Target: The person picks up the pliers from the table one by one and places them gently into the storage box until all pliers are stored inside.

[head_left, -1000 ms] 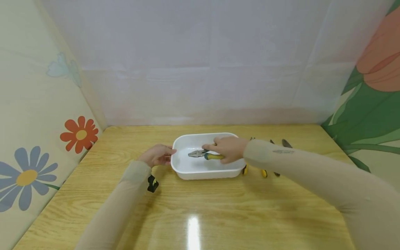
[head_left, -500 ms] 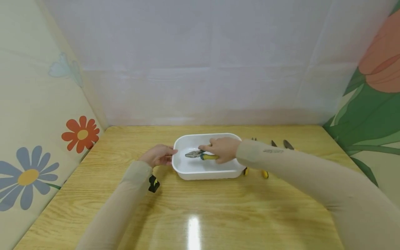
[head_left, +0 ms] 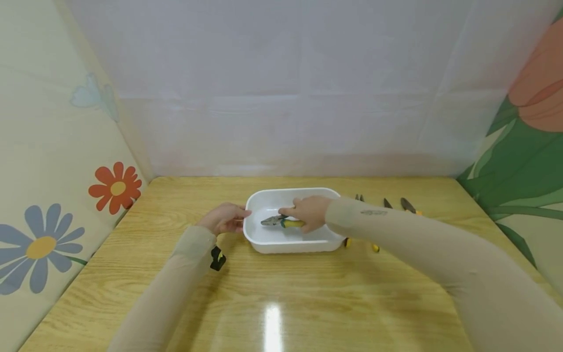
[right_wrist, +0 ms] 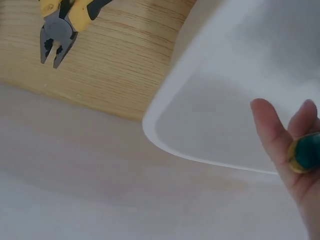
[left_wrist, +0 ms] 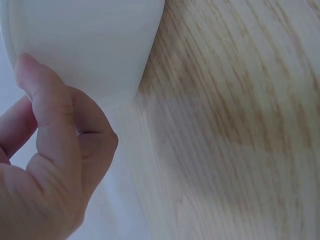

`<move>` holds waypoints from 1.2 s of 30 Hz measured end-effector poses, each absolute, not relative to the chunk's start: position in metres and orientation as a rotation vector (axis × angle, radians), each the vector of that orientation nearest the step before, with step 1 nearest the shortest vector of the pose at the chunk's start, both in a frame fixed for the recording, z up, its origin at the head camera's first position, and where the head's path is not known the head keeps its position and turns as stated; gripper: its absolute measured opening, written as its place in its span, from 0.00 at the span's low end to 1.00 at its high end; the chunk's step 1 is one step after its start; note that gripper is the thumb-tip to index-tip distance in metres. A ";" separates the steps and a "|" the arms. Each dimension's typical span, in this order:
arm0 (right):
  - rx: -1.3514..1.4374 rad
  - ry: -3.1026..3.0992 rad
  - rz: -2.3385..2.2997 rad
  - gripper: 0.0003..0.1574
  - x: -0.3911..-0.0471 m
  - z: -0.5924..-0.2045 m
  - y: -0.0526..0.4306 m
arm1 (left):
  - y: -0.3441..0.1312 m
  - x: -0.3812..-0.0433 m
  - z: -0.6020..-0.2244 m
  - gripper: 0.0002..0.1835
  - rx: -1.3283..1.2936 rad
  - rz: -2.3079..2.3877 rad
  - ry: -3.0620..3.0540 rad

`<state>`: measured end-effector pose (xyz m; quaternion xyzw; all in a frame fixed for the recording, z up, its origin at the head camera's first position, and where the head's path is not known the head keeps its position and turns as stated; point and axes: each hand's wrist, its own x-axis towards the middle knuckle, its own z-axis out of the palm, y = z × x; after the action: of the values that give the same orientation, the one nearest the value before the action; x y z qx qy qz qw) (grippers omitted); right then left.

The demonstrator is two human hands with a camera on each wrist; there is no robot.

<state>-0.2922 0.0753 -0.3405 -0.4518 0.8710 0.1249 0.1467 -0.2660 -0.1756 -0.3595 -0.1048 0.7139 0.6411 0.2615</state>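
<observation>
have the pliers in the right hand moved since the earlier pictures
Yes: in the head view, against the black item on the table, the pliers have shifted a little left, toward the left end of the white tray.

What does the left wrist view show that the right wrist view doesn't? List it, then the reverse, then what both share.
Left wrist only: the left hand, holding the white tray by its rim.
Right wrist only: the right hand, gripping a green-and-yellow handle, and yellow-handled pliers on the wooden tabletop.
Both: the tray and the tabletop.
</observation>
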 end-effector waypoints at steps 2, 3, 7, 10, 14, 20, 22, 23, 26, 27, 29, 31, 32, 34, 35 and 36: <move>-1.276 2.499 0.375 0.49 -0.293 -0.341 0.073 | -0.175 -0.266 -0.359 0.23 -0.287 1.735 1.933; -1.262 2.495 0.376 0.49 -0.293 -0.341 0.072 | -0.175 -0.266 -0.359 0.23 -0.285 1.736 1.932; -1.221 2.477 0.380 0.49 -0.294 -0.339 0.068 | -0.175 -0.266 -0.360 0.24 -0.283 1.744 1.925; -1.188 2.460 0.382 0.49 -0.295 -0.340 0.065 | -0.175 -0.267 -0.359 0.24 -0.290 1.748 1.925; -1.160 2.460 0.348 0.50 -0.303 -0.351 0.064 | -0.174 -0.267 -0.358 0.24 -0.301 1.747 1.924; -1.080 2.480 0.342 0.53 -0.312 -0.370 0.062 | -0.174 -0.268 -0.359 0.23 -0.320 1.737 1.931; -1.034 2.468 0.371 0.54 -0.312 -0.373 0.060 | -0.174 -0.268 -0.359 0.22 -0.327 1.737 1.933; -1.021 2.460 0.387 0.55 -0.312 -0.374 0.060 | -0.174 -0.268 -0.359 0.22 -0.329 1.738 1.931; -0.973 2.446 0.406 0.56 -0.311 -0.378 0.060 | -0.173 -0.269 -0.360 0.22 -0.337 1.746 1.925; -0.968 2.449 0.403 0.57 -0.311 -0.380 0.061 | -0.173 -0.269 -0.360 0.21 -0.338 1.749 1.925; -0.964 2.457 0.394 0.57 -0.312 -0.384 0.063 | -0.173 -0.269 -0.360 0.22 -0.341 1.750 1.920; -0.954 2.465 0.374 0.57 -0.314 -0.388 0.064 | -0.173 -0.268 -0.360 0.22 -0.342 1.750 1.918; -0.950 2.468 0.366 0.57 -0.315 -0.389 0.065 | -0.173 -0.268 -0.360 0.22 -0.342 1.750 1.917; -0.939 2.474 0.354 0.58 -0.317 -0.390 0.065 | -0.173 -0.268 -0.360 0.22 -0.343 1.749 1.916; -0.936 2.475 0.349 0.59 -0.318 -0.390 0.065 | -0.174 -0.268 -0.360 0.22 -0.343 1.749 1.916; -0.941 2.476 0.340 0.59 -0.318 -0.390 0.065 | -0.174 -0.268 -0.360 0.22 -0.342 1.750 1.915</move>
<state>-0.3180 0.0649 -0.3904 -0.3425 0.9016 0.1239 0.2335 -0.2681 -0.1740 -0.3603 -0.1261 0.7068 0.6460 0.2593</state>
